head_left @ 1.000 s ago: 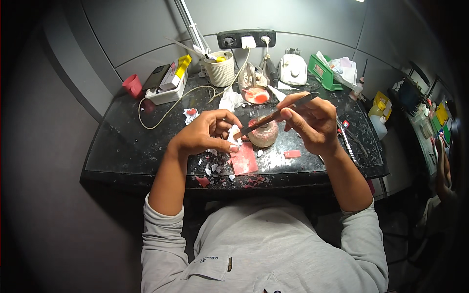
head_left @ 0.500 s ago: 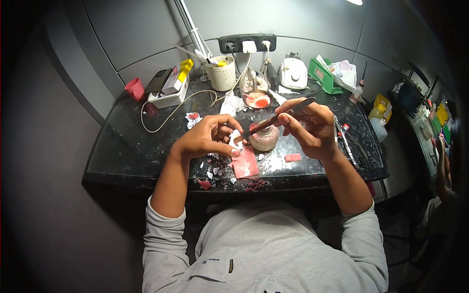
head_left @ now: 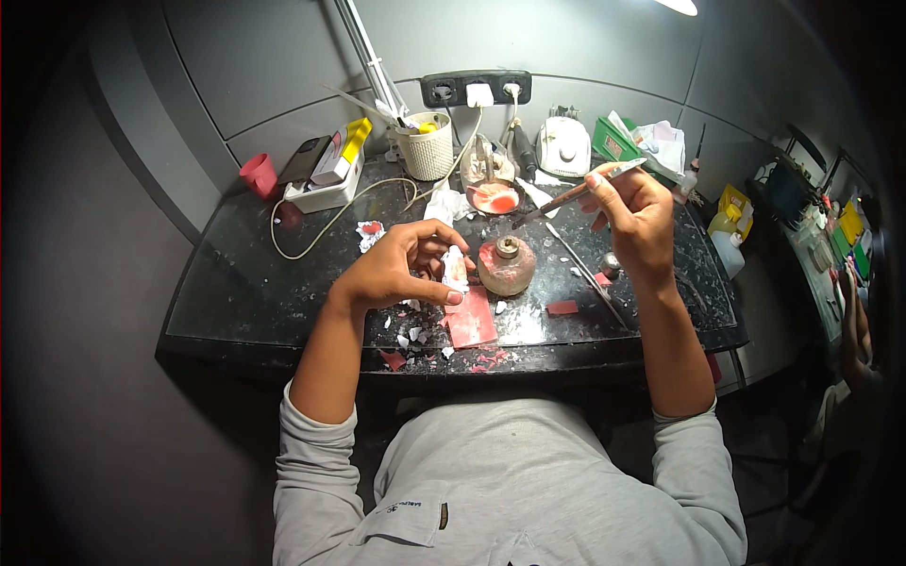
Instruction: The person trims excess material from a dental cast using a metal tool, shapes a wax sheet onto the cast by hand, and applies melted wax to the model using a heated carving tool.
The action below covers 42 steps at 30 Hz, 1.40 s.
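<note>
My left hand (head_left: 396, 269) is closed around a small white plaster cast (head_left: 455, 270) with an orange-pink patch on its face. In my right hand (head_left: 634, 219) a wax knife (head_left: 567, 197) with a brown handle is gripped between thumb and fingers. Its dark tip points left, above and behind a round spirit burner (head_left: 507, 268), and does not touch it; whether a flame burns there I cannot tell. Just below my left hand lies a pink wax sheet (head_left: 471, 319). A smaller pink wax strip (head_left: 562, 307) rests to the right of it.
White and pink scraps (head_left: 404, 341) litter the table's front edge. A thin metal instrument (head_left: 587, 272) lies beneath my right hand. Farther back stand a wicker-look basket (head_left: 425, 153), a bowl with pink material (head_left: 494, 199), a white control unit (head_left: 564, 147) and a green bin (head_left: 615, 138).
My right hand has drawn the wax knife away from the cast, moving right and back. The burner's top now shows. My left hand stays nearly still, with the cast's coloured face more visible.
</note>
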Each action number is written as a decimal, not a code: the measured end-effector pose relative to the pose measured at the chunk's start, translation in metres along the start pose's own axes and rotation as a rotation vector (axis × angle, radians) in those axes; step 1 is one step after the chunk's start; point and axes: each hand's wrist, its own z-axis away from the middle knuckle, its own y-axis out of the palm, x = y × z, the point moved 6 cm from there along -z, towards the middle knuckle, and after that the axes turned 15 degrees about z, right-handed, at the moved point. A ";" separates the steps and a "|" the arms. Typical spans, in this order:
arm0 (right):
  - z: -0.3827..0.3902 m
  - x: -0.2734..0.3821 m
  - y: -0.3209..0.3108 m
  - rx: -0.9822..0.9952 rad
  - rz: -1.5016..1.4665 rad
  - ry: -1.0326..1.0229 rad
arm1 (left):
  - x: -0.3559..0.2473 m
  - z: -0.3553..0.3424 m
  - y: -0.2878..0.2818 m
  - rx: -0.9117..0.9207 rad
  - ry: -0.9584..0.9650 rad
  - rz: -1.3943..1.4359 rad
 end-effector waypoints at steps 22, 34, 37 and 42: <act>0.026 0.033 0.030 0.237 -0.241 -0.156 | 0.003 0.000 0.004 0.019 -0.018 0.021; 0.031 0.037 0.041 0.254 -0.256 -0.220 | 0.001 0.000 0.007 0.006 -0.037 0.024; 0.031 0.036 0.041 0.243 -0.223 -0.261 | 0.003 0.000 0.006 -0.004 -0.058 0.031; 0.030 0.037 0.040 0.261 -0.195 -0.258 | 0.003 0.000 0.006 -0.008 -0.050 0.013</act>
